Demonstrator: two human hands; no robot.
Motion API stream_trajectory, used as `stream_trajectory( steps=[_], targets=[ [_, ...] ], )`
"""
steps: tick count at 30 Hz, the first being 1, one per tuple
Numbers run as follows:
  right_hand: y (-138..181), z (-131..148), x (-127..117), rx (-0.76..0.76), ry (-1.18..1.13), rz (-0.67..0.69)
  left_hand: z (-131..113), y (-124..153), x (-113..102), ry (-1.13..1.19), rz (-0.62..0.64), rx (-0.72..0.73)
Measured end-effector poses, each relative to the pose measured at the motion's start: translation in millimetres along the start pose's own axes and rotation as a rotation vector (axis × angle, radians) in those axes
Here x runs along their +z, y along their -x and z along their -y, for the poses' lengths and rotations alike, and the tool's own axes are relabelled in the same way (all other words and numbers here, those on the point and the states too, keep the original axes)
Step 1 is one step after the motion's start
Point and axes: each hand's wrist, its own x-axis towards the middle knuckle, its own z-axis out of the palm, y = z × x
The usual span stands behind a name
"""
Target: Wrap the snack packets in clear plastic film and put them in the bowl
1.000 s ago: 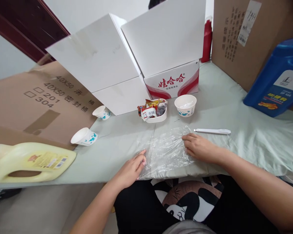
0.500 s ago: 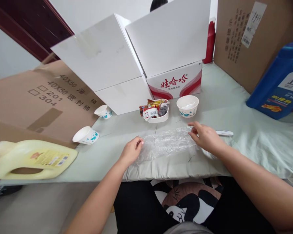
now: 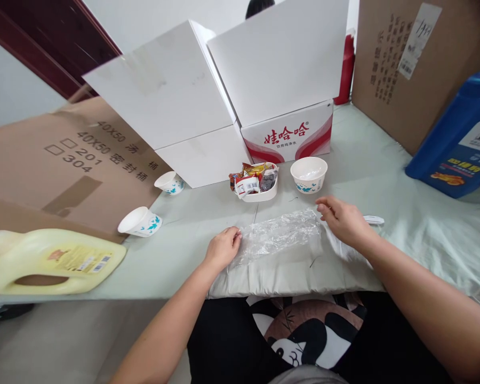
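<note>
A crinkled sheet of clear plastic wrap [image 3: 278,234] lies folded on the pale green cloth [image 3: 384,176] near the table's front edge. My left hand [image 3: 224,248] pinches its left end with curled fingers. My right hand [image 3: 342,218] grips its right end, fingers bent around the film. Just behind stand a white dish of wrapped snacks [image 3: 256,184] and a white paper bowl [image 3: 309,173]. A white pen-like tool [image 3: 374,220] pokes out from behind my right hand.
White cartons [image 3: 224,101] stand at the back, one printed red. Brown cardboard [image 3: 68,160] leans at left, a tall brown box [image 3: 408,58] at right. A yellow jug [image 3: 52,261] lies at left, a blue jug [image 3: 460,138] at right. Two paper cups [image 3: 140,221] lie tipped.
Both hands lifted the near edge of the plastic wrap and folded it away from me, so the sheet is now narrower and farther back. The right hand moved over the white tool.
</note>
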Motion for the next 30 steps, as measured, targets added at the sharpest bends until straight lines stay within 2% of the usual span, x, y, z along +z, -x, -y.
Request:
stream_trajectory(
  steps=[3,5,9,13,15,17,19,20,21,23,25,26,30],
  targets=[
    [1,1,1,0.054,-0.173,0.067,-2,1,2,-0.023,0.004,-0.008],
    [3,3,4,0.030,-0.194,0.134,-4,1,4,-0.032,-0.001,-0.015],
    [6,7,13,-0.045,-0.069,0.238,-4,2,5,-0.047,0.001,-0.025],
    [6,7,16,-0.097,0.063,0.272,0,2,-6,-0.048,-0.003,-0.081],
    [6,7,18,-0.118,0.094,0.282,-2,3,-14,-0.109,-0.082,-0.085],
    [6,6,20,-0.134,0.109,0.280,-10,5,-20,-0.176,-0.245,-0.043],
    [6,6,22,-0.145,0.123,0.279,-24,8,-19,-0.181,-0.345,0.100],
    [6,6,23,-0.147,0.129,0.282,-32,10,-16,-0.159,-0.323,0.212],
    [6,6,24,-0.150,0.135,0.287,-40,11,-10,-0.128,-0.248,0.340],
    [5,4,23,-0.159,0.155,0.306,-53,13,3,-0.077,-0.032,0.529],
    [4,1,18,-0.147,0.199,0.307,-61,15,16,-0.040,0.114,0.561],
    [3,-2,14,-0.126,0.229,0.294,-63,16,21,-0.024,0.148,0.546],
    [1,-9,-3,-0.028,0.246,0.171,-61,18,27,0.014,0.179,0.503]
  ],
)
